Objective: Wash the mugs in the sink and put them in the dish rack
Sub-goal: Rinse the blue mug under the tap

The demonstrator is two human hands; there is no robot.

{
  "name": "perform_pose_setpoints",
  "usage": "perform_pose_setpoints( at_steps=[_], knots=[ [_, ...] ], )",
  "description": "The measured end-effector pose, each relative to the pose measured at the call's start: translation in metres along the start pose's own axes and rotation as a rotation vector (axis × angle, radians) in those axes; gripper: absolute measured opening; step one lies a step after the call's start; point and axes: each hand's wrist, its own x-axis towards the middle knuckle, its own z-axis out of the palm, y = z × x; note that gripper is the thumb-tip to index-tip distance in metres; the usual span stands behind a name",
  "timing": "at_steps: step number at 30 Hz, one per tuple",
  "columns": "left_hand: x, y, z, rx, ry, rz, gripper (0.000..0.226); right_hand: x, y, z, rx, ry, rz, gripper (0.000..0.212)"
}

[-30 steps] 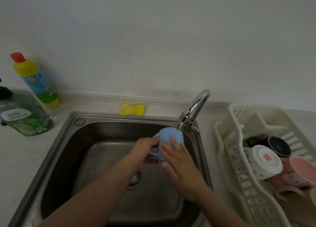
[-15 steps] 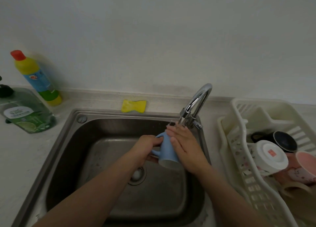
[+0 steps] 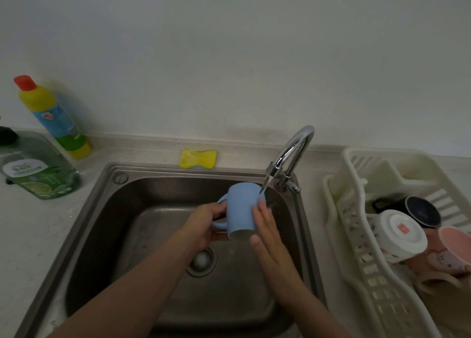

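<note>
A light blue mug hangs upside down and tilted over the steel sink, under a thin stream from the tap. My left hand grips it by the handle. My right hand lies flat, fingers straight, against the mug's right side. The white dish rack on the right holds a dark mug, a white mug, a pink mug and a beige mug.
A yellow sponge lies behind the sink. A yellow bottle with a red cap and a green detergent bottle stand at the left on the counter. The drain is in the basin's middle.
The mug has turned so its base points up toward the tap. My right hand slid from its top down along its right side; the left hand kept hold of the handle.
</note>
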Motion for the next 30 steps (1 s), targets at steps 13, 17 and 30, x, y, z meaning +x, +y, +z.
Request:
perform_pose_setpoints(
  at_steps=[13, 17, 30],
  knots=[
    [-0.004, 0.002, 0.02, 0.167, -0.11, 0.024, 0.03, 0.04, -0.009, -0.034, -0.401, 0.004, -0.049, 0.074],
    [-0.004, 0.006, 0.023, 0.164, -0.092, 0.034, 0.029, 0.011, -0.013, -0.028, -0.531, -0.1, -0.209, 0.068],
    [-0.001, 0.002, 0.04, 0.14, -0.118, 0.03, 0.031, 0.024, 0.003, -0.037, -0.393, 0.057, -0.138, 0.06]
  ],
)
